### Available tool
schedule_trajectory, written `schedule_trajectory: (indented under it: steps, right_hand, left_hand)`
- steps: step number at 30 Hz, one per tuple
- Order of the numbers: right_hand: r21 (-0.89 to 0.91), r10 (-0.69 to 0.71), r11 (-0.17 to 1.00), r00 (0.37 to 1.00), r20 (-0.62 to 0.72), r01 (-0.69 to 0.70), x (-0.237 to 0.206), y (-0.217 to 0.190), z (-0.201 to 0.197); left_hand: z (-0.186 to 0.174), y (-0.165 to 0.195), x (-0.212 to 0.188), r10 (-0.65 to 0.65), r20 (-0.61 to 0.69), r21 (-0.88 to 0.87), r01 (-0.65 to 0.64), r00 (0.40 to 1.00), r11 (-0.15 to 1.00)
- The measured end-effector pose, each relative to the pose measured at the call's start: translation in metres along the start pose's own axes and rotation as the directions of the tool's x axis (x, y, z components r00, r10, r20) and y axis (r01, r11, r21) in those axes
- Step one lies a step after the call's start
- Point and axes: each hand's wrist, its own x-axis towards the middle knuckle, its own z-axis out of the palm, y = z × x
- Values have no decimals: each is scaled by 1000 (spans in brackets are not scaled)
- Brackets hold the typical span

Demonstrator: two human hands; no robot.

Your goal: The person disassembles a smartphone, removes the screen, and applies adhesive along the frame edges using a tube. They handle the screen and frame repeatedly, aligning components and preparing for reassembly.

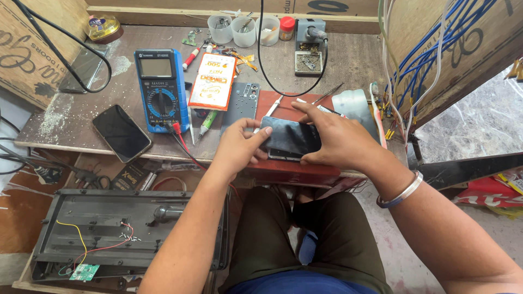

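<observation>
Both hands grip dark glossy rectangular phone (291,137) over red mat (294,171) at near edge of brown wooden surface (348,60). Left hand (239,147) fingers pinch left end; right hand (335,136) fingers clasp right end. Blue multimeter (160,90) well left of fingers; metal tweezers (327,93) just behind.

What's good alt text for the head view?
Seen from above, both hands hold a dark phone over a red mat on a cluttered workbench: left hand grips its left end, right hand covers its right. A blue multimeter, a second phone and an orange packet lie to the left.
</observation>
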Motion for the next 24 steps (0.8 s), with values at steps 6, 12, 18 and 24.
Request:
schedule_trajectory:
  steps: [6, 12, 18, 24]
  right_hand:
    - [51, -3, 999, 1000, 9, 3, 5, 3, 14]
    - [-54, -320, 944, 859, -399, 327, -8, 11, 34]
    - [80, -96, 989, 947, -307, 126, -24, -3, 84]
    - [-62, -282, 954, 811, -512, 292, -1, -29, 121]
  left_hand:
    - [-10, -13, 8, 85, 18, -68, -84, 996, 994]
    - [-11, -23, 25, 154, 71, -223, -135, 985, 965]
    - [-18, -27, 44, 158, 92, -288, -126, 983, 949]
    - [-17, -29, 59, 137, 46, -282, -118, 990, 952]
